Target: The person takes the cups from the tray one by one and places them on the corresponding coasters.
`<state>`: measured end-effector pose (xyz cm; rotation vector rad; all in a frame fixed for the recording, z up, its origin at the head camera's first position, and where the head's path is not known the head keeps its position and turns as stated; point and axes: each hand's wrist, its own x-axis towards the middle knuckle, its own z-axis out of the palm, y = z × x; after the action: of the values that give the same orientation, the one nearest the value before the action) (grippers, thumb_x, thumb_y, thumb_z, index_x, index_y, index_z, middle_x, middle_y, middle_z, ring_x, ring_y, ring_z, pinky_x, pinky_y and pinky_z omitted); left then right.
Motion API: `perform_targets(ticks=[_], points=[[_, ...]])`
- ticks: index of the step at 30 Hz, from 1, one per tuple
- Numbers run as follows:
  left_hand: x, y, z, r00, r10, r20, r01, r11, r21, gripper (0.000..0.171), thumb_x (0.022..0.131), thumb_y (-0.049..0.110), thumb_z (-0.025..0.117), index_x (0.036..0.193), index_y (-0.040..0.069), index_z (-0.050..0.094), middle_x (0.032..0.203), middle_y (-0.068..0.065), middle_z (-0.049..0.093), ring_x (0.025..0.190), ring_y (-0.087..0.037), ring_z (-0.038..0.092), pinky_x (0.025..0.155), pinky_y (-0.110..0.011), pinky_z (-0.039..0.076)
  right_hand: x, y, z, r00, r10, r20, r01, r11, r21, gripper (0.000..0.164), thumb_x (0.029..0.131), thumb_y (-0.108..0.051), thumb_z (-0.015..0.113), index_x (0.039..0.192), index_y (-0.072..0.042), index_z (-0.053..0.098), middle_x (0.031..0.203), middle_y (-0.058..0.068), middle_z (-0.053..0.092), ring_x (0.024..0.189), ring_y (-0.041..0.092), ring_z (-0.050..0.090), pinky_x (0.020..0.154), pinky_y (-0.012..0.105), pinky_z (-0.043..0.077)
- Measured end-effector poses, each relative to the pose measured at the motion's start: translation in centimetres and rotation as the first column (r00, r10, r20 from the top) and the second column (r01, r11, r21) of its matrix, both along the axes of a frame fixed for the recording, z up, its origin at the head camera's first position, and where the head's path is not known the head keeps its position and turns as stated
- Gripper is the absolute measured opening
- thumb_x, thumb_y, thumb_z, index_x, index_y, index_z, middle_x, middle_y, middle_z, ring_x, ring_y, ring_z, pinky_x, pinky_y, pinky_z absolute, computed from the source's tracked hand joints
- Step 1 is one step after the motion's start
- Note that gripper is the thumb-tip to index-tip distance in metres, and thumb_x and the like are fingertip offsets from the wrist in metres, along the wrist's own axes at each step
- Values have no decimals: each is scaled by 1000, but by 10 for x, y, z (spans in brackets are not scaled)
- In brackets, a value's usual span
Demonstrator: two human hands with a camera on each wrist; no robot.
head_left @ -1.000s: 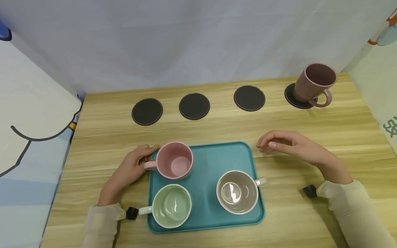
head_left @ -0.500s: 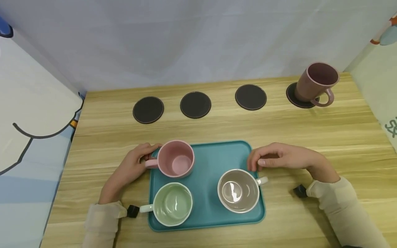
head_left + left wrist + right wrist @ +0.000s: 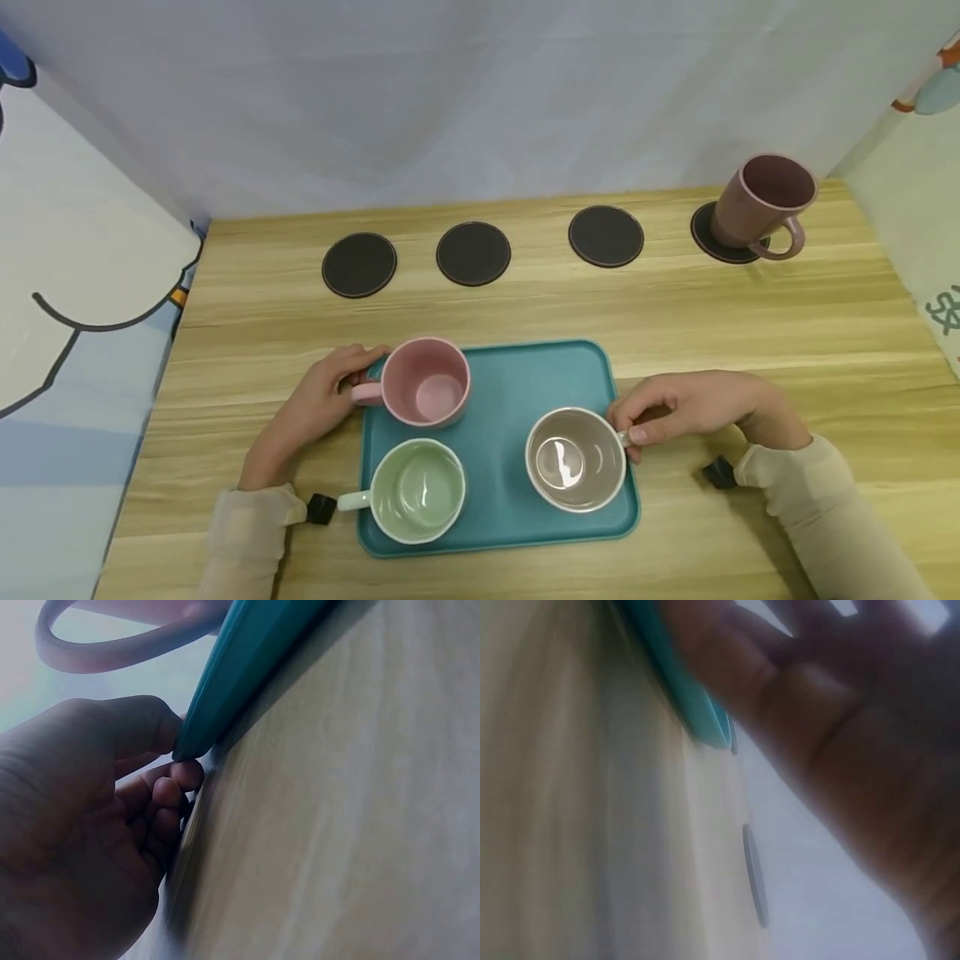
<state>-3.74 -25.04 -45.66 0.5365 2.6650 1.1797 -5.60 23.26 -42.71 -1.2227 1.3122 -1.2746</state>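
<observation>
A teal tray [image 3: 517,375] lies on the wooden table and bears a pink mug [image 3: 425,383], a light green mug [image 3: 418,492] and a taupe mug [image 3: 575,460]. My left hand [image 3: 318,404] grips the tray's left rim near the pink mug's handle; in the left wrist view the thumb lies over the tray edge, the fingers [image 3: 166,793] under it. With thumb and fingers, my right hand [image 3: 690,408] pinches the taupe mug's handle, mostly covered by the fingers. The right wrist view is blurred: it has the right hand [image 3: 817,727] over the tray edge [image 3: 697,712].
Behind the tray lie three black round coasters, the left [image 3: 359,265], the middle [image 3: 473,253] and the right [image 3: 606,237]. A mauve mug [image 3: 761,204] stands on another coaster [image 3: 705,237] at the far right. A pale cloth wall [image 3: 480,108] closes off the back.
My right hand has moved left and nearer, from beside the tray to the taupe mug, and has taken hold of its handle. The left hand stays on the tray rim.
</observation>
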Motion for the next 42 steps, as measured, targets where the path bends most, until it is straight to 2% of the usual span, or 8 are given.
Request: perform_targets(ticks=[7,12,18,26,29,33,38,42], points=[[0,-2,0,1000,-1,-25,2,1000,11,56,89,-12,63,142,6,64,88,1,55,86,-13,46,76,-26,38,2,-7,-2,999,-36,9,36,999,-17,23,103,12,46,87,0,57,86,15,54,78,31,53,74,28,53],[0,0,-2,1000,-5,-27,6,1000,19,57,88,-13,63,142,5,65,87,2,53,84,-11,46,74,-25,38,4,-5,-2,998,-62,-11,62,998,-20,24,102,11,47,84,-2,56,84,13,52,77,25,52,72,27,51],[0,1,-1,1000,-11,-29,12,1000,24,56,88,-13,63,142,6,65,88,1,55,84,-12,46,75,-25,38,4,-3,-5,996,-87,28,88,995,-41,26,102,13,46,85,-3,58,83,15,54,77,26,54,73,28,54],[0,1,0,1000,1,4,-1,1000,9,59,87,-14,60,143,6,63,88,0,54,85,-14,47,76,-26,39,-2,2,-5,972,-234,4,234,969,-75,30,100,16,43,88,-5,61,80,13,54,74,27,54,69,34,53],[0,0,1,1000,2,8,-2,1000,8,59,87,-14,60,143,5,63,88,0,55,85,-14,46,76,-26,38,-2,5,-1,940,-341,-13,340,940,-30,29,102,11,44,87,-6,62,79,14,56,77,26,57,72,35,53],[0,0,2,1000,0,1,0,1000,7,57,88,-13,61,143,5,63,89,-1,56,86,-14,47,76,-26,38,-5,9,1,875,-484,9,484,875,-5,28,105,6,43,87,-4,62,81,15,57,85,29,65,81,34,56],[1,0,2,1000,2,2,-2,1000,4,58,88,-13,60,143,5,63,89,-1,56,86,-14,47,76,-26,38,-9,10,3,792,-606,72,609,791,-49,28,109,0,40,89,-1,59,89,11,61,99,27,71,93,34,57],[0,0,2,1000,-2,-6,2,1000,3,57,88,-13,61,142,5,64,89,-1,56,86,-14,47,76,-26,39,-14,9,6,711,-684,164,703,701,-121,31,111,-3,36,89,-3,58,95,4,62,108,23,72,103,34,55]])
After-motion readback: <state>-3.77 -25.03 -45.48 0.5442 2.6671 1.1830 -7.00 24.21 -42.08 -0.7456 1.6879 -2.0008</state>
